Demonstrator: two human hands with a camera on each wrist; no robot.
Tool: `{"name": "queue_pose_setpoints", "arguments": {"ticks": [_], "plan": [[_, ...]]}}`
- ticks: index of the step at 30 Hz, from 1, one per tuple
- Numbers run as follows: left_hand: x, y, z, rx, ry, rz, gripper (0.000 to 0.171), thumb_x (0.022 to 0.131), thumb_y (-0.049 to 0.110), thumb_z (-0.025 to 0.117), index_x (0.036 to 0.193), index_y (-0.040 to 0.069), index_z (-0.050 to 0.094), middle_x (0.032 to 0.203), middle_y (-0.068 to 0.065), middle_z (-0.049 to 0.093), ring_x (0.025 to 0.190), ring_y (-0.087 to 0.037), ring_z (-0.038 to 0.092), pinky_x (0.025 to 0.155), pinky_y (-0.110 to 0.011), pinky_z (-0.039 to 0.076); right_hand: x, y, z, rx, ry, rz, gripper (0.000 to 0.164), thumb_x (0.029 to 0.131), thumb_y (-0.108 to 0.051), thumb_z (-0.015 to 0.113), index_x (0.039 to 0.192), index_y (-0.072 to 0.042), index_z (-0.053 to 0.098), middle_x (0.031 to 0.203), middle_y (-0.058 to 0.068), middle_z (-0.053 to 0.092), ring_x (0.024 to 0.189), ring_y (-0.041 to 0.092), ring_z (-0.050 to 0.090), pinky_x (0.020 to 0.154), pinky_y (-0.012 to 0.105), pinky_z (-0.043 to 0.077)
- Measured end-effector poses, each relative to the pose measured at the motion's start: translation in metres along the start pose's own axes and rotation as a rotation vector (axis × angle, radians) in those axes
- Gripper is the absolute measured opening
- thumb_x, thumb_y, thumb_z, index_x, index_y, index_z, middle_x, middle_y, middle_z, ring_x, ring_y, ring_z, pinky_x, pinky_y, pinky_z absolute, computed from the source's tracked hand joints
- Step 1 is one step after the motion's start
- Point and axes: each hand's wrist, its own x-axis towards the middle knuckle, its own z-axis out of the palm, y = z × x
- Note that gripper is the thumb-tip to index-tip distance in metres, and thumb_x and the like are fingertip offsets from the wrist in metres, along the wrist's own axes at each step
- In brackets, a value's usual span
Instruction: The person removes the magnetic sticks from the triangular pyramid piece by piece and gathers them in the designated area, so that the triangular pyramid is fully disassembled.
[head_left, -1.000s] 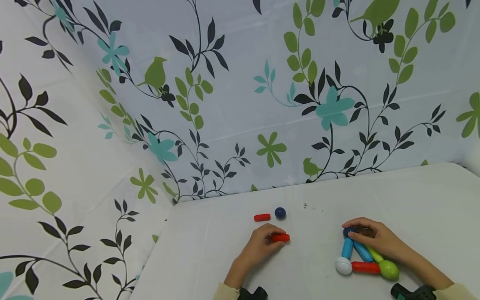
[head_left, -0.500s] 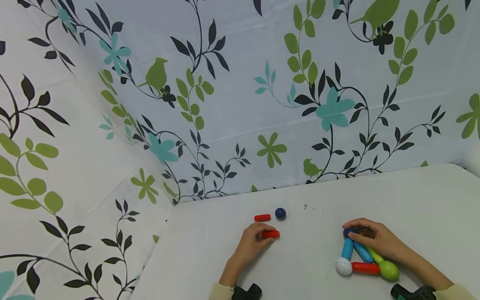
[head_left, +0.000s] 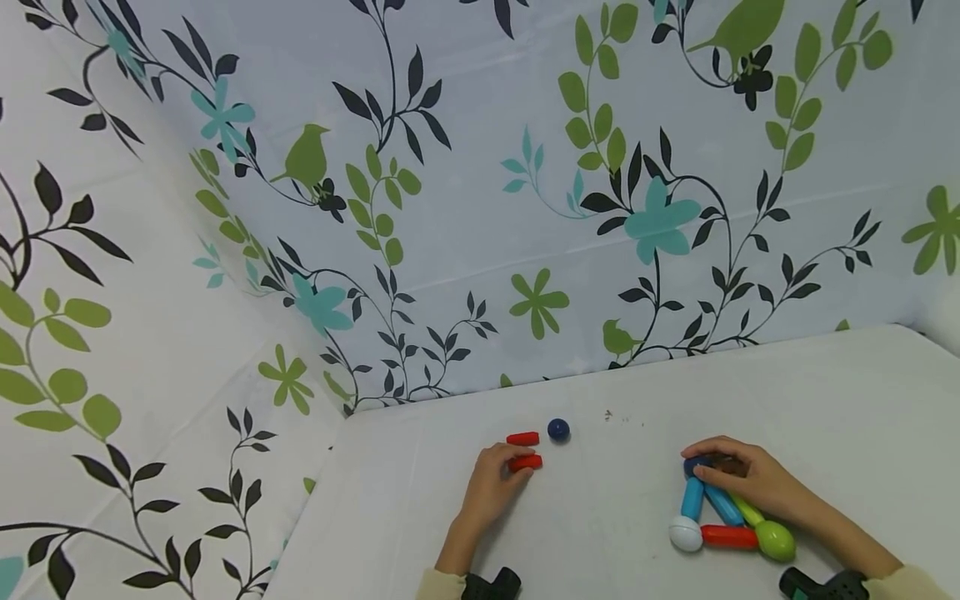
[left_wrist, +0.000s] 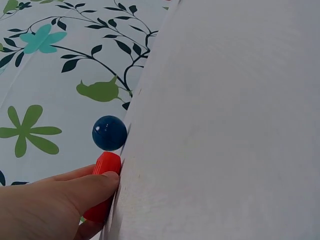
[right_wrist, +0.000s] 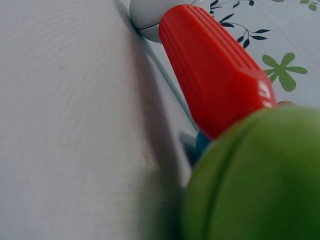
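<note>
My left hand (head_left: 489, 487) pinches a short red rod (head_left: 527, 462) between thumb and fingers, low over the white table. In the left wrist view the thumb lies across the red rod (left_wrist: 108, 163). Just beyond it in the head view is a second red rod (head_left: 522, 438), with a loose dark blue ball (head_left: 558, 430) to its right. My right hand (head_left: 746, 477) grips the dark blue ball (head_left: 692, 468) at the top of a joined toy frame. Blue rods (head_left: 692, 500), a white ball (head_left: 686, 533), a red rod (head_left: 729, 537), a green ball (head_left: 776, 540) and a lime rod (head_left: 746, 510) form that frame.
The white table (head_left: 607, 517) runs back to a hanging patterned cloth (head_left: 465, 208) with leaves, flowers and birds. More of this cloth covers the left side. Black wrist devices (head_left: 491, 583) sit on both forearms.
My left hand has slid to the left with the red rod, coming close to the second red rod. My right hand keeps its place on the ball; the head view has shifted slightly.
</note>
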Motion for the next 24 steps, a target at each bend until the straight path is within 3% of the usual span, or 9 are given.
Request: {"name": "queue_pose_setpoints", "arguments": {"ticks": [8,13,24], "plan": [[-0.0007,-0.0026,0.0035,-0.006,0.047,-0.039,0.026,0.088,0.009,0.071,0.113,0.016,0.072,0.106,-0.005,0.052,0.103,-0.022,0.045,0.082,-0.036,0.044,0.0003,0.0008,0.0005,0.001,0.002,-0.019,0.023,0.093,-0.001,0.061,0.116,-0.004,0.065,0.112,-0.011,0.065,0.097,-0.004,0.060,0.077,0.018,0.052],[0.0006,-0.0024,0.0024,0.009,0.028,-0.054,0.027,0.088,0.010,0.071,0.114,0.015,0.072,0.104,-0.004,0.053,0.101,-0.020,0.048,0.083,-0.036,0.046,-0.0003,0.0022,0.0008,0.013,-0.002,-0.011,0.023,0.094,-0.001,0.060,0.117,-0.003,0.064,0.112,-0.003,0.066,0.097,-0.003,0.060,0.077,0.018,0.052],[-0.0006,-0.0002,0.0011,0.075,0.019,-0.031,0.028,0.089,0.010,0.069,0.117,0.014,0.070,0.104,-0.005,0.058,0.097,-0.021,0.050,0.080,-0.034,0.046,0.0002,0.0004,0.0008,0.005,0.001,-0.015,0.023,0.094,-0.002,0.061,0.116,-0.002,0.064,0.112,-0.004,0.066,0.097,-0.004,0.060,0.077,0.018,0.052]]}}
